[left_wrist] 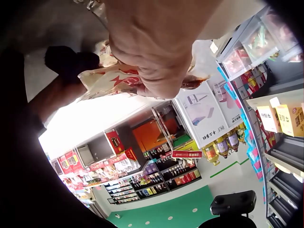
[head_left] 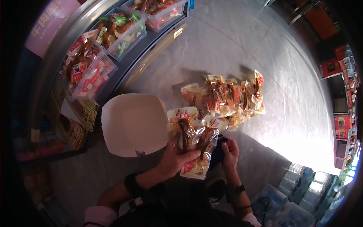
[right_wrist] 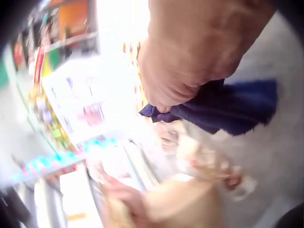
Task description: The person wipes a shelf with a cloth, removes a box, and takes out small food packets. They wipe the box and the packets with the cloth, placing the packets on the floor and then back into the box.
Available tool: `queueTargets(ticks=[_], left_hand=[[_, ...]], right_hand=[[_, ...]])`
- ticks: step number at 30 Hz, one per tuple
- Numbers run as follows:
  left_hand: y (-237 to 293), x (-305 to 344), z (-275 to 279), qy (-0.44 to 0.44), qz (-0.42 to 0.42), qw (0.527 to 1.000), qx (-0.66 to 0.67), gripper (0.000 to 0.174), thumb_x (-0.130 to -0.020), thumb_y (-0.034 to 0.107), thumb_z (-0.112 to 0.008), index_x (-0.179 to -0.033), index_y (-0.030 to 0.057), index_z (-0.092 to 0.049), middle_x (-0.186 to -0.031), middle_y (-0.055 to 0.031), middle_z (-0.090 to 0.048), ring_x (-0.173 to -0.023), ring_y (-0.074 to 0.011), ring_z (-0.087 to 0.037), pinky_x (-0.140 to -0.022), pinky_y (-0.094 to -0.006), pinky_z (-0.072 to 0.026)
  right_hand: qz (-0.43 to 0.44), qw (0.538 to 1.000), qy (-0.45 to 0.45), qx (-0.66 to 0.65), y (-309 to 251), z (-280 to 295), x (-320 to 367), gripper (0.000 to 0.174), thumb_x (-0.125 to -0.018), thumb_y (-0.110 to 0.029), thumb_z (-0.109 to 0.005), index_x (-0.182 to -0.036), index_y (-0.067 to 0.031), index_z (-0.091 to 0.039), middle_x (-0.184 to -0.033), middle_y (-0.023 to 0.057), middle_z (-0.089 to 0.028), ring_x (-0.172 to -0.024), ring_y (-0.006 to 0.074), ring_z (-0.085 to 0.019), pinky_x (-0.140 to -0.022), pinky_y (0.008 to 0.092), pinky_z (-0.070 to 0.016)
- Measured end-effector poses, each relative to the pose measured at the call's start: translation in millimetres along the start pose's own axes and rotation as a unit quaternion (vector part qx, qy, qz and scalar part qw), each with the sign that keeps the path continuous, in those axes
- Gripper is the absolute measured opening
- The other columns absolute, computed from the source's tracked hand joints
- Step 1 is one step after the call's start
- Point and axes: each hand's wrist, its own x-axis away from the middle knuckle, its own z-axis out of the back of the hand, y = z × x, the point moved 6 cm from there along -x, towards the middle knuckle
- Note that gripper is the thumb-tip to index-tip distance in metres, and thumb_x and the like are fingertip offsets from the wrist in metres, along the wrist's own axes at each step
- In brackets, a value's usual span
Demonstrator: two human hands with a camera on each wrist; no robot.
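My left hand [head_left: 172,160] grips clear vacuum packs of brown meat [head_left: 204,142] with red print on cream ends, its thumb across their front. At least two packs stand side by side in that grip, over the counter's near side. Just to the right, my right hand [head_left: 230,153] pinches a dark blue cloth [right_wrist: 232,107], which hangs from the fingers in the right wrist view. A pile of similar packs [head_left: 230,96] lies on the grey counter beyond both hands. Left of the held packs sits a white square tray [head_left: 132,123] with rounded corners.
Clear plastic bins [head_left: 123,36] of packaged snacks line a raised shelf at the upper left. Wrapped packs of bottles [head_left: 295,179] stand at the lower right. Store shelves [head_left: 342,106] run along the far right.
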Motion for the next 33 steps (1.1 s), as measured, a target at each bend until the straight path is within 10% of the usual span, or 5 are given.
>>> queueTargets(ticks=[4, 8, 25, 28, 33], left_hand=[[-10.5, 0.6, 2.0, -0.016, 0.040, 0.997, -0.062, 0.059, -0.077, -0.002, -0.063, -0.127, 0.0038, -0.033, -0.117, -0.0083, -0.049, -0.108, -0.0167, -0.050, -0.093, -0.0328, -0.0405], [-29.3, 3.5, -6.5, -0.113, 0.090, 0.967, -0.212, 0.054, -0.079, 0.004, -0.064, -0.126, 0.0023, -0.036, -0.117, -0.0085, -0.050, -0.107, -0.0156, -0.050, -0.089, -0.0307, -0.0421], [-12.6, 1.9, -9.2, -0.102, -0.021, 0.984, -0.142, 0.054, -0.077, 0.007, -0.068, -0.123, 0.0014, -0.040, -0.117, -0.0081, -0.049, -0.109, -0.0145, -0.048, -0.093, -0.0305, -0.0384], [3.0, -2.1, -6.6, -0.012, -0.164, 0.974, -0.155, 0.052, -0.077, 0.006, -0.069, -0.120, 0.0012, -0.041, -0.107, -0.0071, -0.054, -0.091, -0.0110, -0.056, -0.077, -0.0259, -0.0468], [3.9, 0.8, -6.6, 0.075, -0.040, 0.976, -0.200, 0.017, -0.079, 0.005, -0.067, -0.093, -0.0011, -0.059, -0.085, -0.0042, -0.061, -0.069, -0.0077, -0.057, -0.058, -0.0220, -0.0471]], right_hand=[[0.044, 0.924, 0.012, -0.379, -63.6, -4.9, 1.2, 0.046, -0.088, -0.026, -0.054, -0.130, -0.0130, -0.039, -0.131, 0.0108, -0.043, -0.121, 0.0269, -0.042, -0.100, 0.0459, -0.0366], [0.173, 0.947, -0.265, 0.060, -119.3, -64.7, 12.5, 0.074, -0.076, -0.032, -0.071, -0.134, -0.0056, -0.034, -0.139, 0.0152, -0.034, -0.131, 0.0263, -0.029, -0.106, 0.0387, -0.0214], [0.074, 0.986, -0.011, 0.146, -85.4, -42.7, 2.7, 0.073, -0.085, -0.061, -0.039, -0.124, 0.0008, -0.041, -0.098, 0.0114, -0.058, -0.092, 0.0222, -0.058, -0.080, 0.0353, -0.0484], [-0.147, 0.902, -0.195, -0.356, -25.6, -49.9, 24.8, 0.077, -0.083, -0.062, -0.043, -0.129, -0.0013, -0.036, -0.112, 0.0101, -0.053, -0.100, 0.0205, -0.054, -0.085, 0.0342, -0.0452], [-0.204, 0.973, -0.110, -0.015, -42.7, -73.3, 45.7, 0.048, -0.081, -0.023, -0.066, -0.119, -0.0042, -0.045, -0.100, 0.0069, -0.058, -0.086, 0.0130, -0.058, -0.072, 0.0254, -0.0483]])
